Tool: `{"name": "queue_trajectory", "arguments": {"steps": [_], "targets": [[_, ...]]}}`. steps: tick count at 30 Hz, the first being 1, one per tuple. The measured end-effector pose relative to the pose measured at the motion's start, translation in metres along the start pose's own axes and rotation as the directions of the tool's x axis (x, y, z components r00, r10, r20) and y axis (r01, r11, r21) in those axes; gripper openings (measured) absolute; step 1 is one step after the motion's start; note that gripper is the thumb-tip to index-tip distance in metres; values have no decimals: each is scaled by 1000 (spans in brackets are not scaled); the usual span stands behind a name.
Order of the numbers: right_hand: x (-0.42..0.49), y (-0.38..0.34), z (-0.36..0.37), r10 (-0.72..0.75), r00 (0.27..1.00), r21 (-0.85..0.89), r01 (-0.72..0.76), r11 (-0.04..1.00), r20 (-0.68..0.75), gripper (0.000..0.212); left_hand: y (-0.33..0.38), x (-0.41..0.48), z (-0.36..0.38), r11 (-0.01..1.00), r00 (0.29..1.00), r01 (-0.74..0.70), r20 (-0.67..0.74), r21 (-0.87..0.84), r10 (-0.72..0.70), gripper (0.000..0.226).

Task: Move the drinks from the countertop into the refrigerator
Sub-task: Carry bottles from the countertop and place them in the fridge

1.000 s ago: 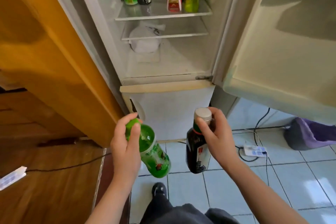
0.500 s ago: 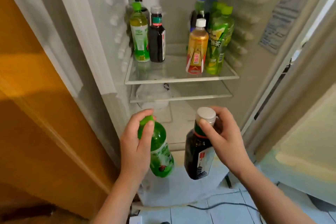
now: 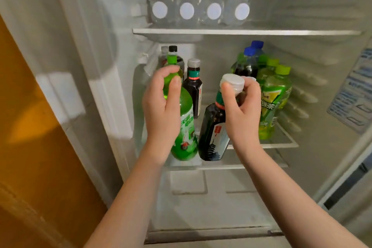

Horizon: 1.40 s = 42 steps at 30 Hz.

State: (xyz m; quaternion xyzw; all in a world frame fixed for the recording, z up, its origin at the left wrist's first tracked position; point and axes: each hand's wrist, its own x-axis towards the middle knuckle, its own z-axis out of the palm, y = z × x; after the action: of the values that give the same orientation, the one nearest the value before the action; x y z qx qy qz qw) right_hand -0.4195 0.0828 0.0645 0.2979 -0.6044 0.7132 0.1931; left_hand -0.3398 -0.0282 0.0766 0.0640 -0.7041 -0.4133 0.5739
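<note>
Both bottles have come up since half a second ago: they were hanging low in front of the fridge's bottom section, and now they're level with the glass shelf where the other drinks stand (the view has tipped up too, so the upper shelf with a row of white-capped bottles lying on their sides is visible now). The left hand has its fingers wrapped round the neck of the green bottle, and the right hand pinches the dark bottle just under its white cap. Both bottles hang tilted and neither is set down yet, so I'd say this is the final reach into the refrigerator, with the gap between the dark bottle on the shelf and the green tea bottles as the likely spot. Hard to tell whether the bottle bottoms are already over the shelf or only in front of its edge. The green bottle's cap is buried under the left hand, the right hand blocks the shelf's middle, the door sticker is a blur, and the counter is out of shot.
</note>
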Motion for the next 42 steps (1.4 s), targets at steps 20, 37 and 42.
{"name": "queue_trajectory", "arguments": {"steps": [20,37,42], "targets": [[41,82,37,66,953,-182,-11,983,297,32,-83,29,54,980,998,64,-6,186,-64,47],[15,142,36,330,838,-390,-155,908,434,81,-143,-17,41,919,926,324,122,223,-356,75],[22,154,47,315,848,-424,-121,897,426,83,-154,-9,51,896,924,366,19,250,-382,76]]}}
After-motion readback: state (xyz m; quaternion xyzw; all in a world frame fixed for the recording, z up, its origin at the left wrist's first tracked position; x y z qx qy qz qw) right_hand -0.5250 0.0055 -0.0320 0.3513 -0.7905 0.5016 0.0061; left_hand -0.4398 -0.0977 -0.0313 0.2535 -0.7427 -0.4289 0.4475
